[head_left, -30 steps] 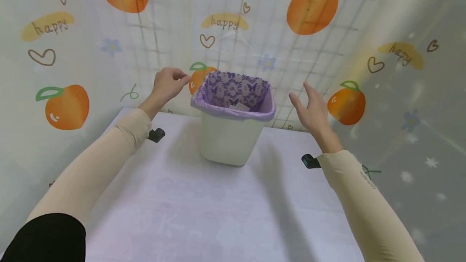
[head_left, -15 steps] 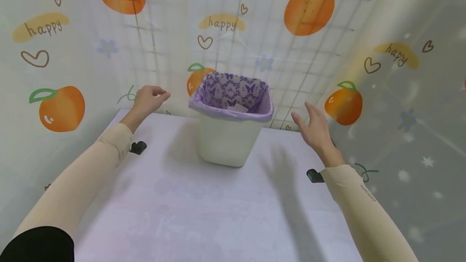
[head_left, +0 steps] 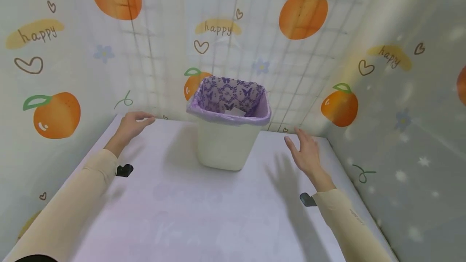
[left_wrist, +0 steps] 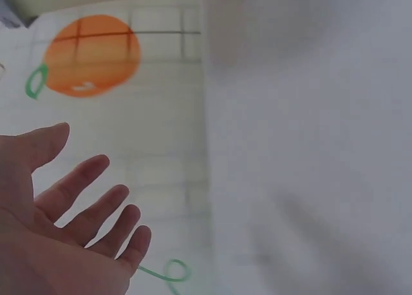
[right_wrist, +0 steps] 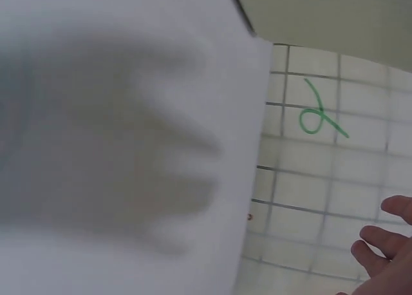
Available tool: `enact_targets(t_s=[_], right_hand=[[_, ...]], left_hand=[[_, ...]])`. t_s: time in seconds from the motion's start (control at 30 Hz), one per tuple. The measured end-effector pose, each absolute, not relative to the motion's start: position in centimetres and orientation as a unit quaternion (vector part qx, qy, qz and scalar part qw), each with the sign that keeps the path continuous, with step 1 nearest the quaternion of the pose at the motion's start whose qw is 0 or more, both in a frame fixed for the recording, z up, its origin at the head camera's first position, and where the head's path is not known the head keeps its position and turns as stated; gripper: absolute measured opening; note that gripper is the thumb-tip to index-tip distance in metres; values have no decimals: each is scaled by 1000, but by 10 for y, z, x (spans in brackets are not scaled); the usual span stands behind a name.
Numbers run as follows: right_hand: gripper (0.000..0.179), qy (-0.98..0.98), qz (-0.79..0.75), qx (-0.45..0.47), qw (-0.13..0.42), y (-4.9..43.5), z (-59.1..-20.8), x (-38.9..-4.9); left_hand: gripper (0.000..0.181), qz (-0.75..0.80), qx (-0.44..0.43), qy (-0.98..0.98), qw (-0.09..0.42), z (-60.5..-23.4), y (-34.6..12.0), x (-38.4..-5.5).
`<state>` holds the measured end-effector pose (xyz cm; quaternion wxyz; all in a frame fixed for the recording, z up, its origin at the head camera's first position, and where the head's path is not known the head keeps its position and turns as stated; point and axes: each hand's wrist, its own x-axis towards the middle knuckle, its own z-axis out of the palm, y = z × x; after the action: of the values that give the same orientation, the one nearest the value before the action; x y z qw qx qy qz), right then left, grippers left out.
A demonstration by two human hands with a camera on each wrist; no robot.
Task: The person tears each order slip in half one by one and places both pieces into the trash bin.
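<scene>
A pale green trash bin (head_left: pixel 225 146) stands upright toward the back of the table. Its purple butterfly-print bag (head_left: pixel 229 119) lines the inside and folds over the rim. Small white pieces (head_left: pixel 234 111) show within it. My left hand (head_left: pixel 130 126) hovers to the left of the bin, apart from it, holding nothing; the left wrist view shows its fingers (left_wrist: pixel 96 214) spread and relaxed. To the bin's right is my right hand (head_left: pixel 307 153), also raised and bare, thumb and fingers apart. Only some fingertips (right_wrist: pixel 380 240) of it show at the edge of the right wrist view.
The bin stands on a white table (head_left: pixel 204 213), and shadows of both arms fall across it. Behind and at both sides hangs a curtain (head_left: pixel 164 60) printed with oranges and hearts, with a wire grid showing through at the back.
Both hands have moved down, and the left one has also drawn away leftward from the bin's rim. Its fingertips, earlier close together, are now looser. The bin stays in place.
</scene>
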<state>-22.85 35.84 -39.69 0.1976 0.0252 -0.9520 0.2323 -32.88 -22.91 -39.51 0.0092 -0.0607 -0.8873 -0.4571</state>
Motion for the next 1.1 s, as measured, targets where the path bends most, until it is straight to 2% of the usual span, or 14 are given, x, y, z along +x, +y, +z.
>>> enact_targets(t_s=[0.47,0.63,0.73,0.87,1.1], right_hand=[[68,-952,250,9,178,359,-467,-189],[72,-960,243,9,139,361,-485,-172],[72,-959,256,7,125,364,-490,-164],[68,-958,258,14,127,369,-495,-152],[61,-953,272,22,129,364,-503,-137]], left_hand=[[59,-545,-19,-838,-12,-483,-252,-305],[55,-579,-3,-815,-13,-497,-254,-295],[51,-598,2,-802,7,-504,-253,-288],[47,-611,1,-790,47,-514,-255,-274],[45,-618,-16,-782,85,-519,-271,-250]])
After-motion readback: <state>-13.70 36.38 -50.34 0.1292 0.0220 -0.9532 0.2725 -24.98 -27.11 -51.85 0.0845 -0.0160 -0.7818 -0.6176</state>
